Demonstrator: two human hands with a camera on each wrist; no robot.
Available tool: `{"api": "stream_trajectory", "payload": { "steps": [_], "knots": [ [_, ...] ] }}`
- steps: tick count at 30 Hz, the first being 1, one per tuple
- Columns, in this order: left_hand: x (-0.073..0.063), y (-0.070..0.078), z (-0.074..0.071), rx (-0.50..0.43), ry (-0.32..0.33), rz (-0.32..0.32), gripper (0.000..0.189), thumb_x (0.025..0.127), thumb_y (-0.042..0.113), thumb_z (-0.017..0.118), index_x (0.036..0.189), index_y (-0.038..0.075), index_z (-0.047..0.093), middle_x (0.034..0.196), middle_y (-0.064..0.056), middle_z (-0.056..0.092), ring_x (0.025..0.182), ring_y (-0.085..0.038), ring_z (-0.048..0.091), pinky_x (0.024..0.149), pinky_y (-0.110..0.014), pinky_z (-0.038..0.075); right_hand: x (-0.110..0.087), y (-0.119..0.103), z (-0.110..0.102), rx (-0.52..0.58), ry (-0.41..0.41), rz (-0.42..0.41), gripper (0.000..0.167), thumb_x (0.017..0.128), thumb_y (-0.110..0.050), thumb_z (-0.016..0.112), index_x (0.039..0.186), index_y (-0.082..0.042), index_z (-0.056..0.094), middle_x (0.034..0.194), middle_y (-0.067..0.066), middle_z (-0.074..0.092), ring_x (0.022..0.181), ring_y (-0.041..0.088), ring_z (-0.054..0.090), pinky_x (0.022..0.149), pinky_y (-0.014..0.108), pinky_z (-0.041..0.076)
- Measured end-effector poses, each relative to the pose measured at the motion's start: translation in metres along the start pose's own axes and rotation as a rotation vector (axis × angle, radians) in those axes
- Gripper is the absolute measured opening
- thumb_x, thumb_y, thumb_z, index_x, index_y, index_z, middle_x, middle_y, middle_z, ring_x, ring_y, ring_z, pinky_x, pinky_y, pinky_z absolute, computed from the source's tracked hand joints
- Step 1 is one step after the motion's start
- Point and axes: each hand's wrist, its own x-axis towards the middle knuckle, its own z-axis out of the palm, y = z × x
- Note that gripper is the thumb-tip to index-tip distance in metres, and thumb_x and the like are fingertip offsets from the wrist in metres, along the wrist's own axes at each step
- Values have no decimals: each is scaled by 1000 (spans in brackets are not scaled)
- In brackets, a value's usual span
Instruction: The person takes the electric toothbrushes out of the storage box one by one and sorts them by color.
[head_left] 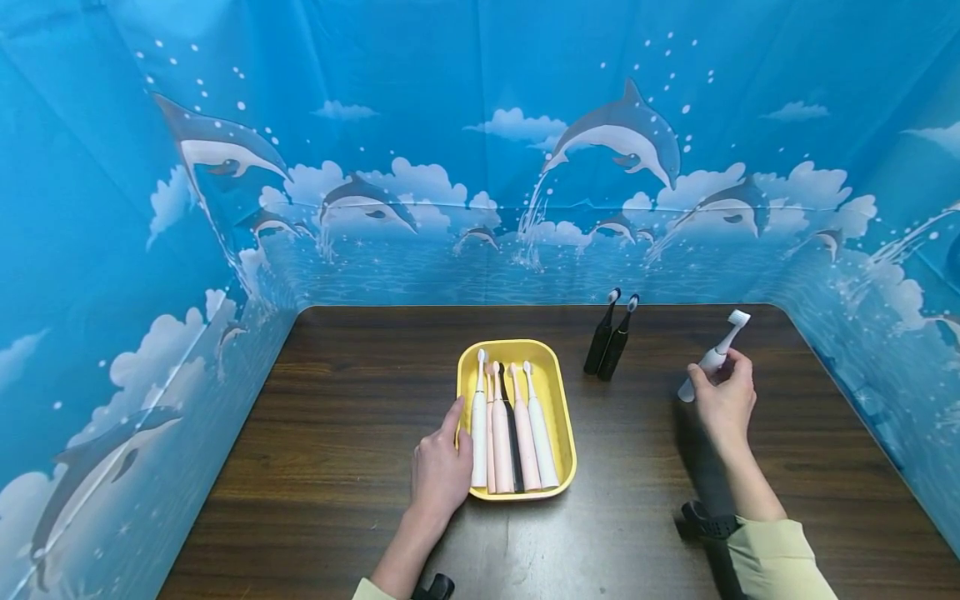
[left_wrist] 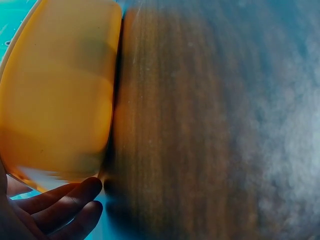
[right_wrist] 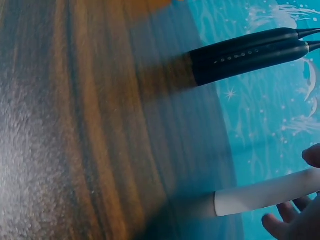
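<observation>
At the right of the table, my right hand pinches a white electric toothbrush between thumb and fingers, its bristles up. The lower end of its handle shows in the right wrist view; I cannot tell whether it touches the table. My left hand rests at the left side of a yellow tray, index finger extended along the rim. In the left wrist view, its loosely bent fingers touch the tray's outer wall. White, pink and black toothbrushes lie lengthwise inside the tray.
Two black electric toothbrushes stand upright, side by side, between the tray and my right hand. The dark wooden table ends at a blue dolphin-print curtain behind and on both sides.
</observation>
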Motion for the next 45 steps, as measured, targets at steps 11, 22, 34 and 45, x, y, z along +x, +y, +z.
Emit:
{"api": "stream_trajectory", "payload": {
  "steps": [11, 22, 34, 45],
  "knots": [
    [-1, -3, -1, 5, 28, 10, 46, 96, 9, 60, 141, 10, 62, 72, -17, 68, 49, -15, 44, 45, -34, 35, -16, -53, -4, 404, 401, -226, 57, 86, -10, 74, 136, -3, 48, 129, 0, 46, 121, 16, 43, 101, 30, 33],
    [0, -2, -2, 5, 14, -8, 46, 96, 11, 59, 143, 11, 61, 76, -18, 70, 50, -15, 44, 46, -34, 35, -52, -111, 18, 737, 295, -516, 60, 78, 11, 76, 131, 5, 47, 122, 13, 51, 112, 26, 53, 96, 36, 44],
    [-1, -3, 3, 18, 46, 25, 46, 95, 9, 61, 141, 11, 62, 83, -22, 73, 54, -23, 56, 50, -42, 43, -121, -137, 72, 583, -133, -558, 51, 82, 24, 64, 129, 20, 44, 123, 30, 50, 109, 29, 56, 92, 34, 52],
    [0, -2, 2, 12, 53, 15, 45, 95, 8, 61, 140, 12, 63, 81, -21, 73, 54, -22, 55, 49, -42, 43, -126, -111, 110, 459, -443, -277, 64, 90, 8, 64, 149, 0, 41, 149, 21, 45, 133, 41, 49, 107, 55, 41]
  ]
}}
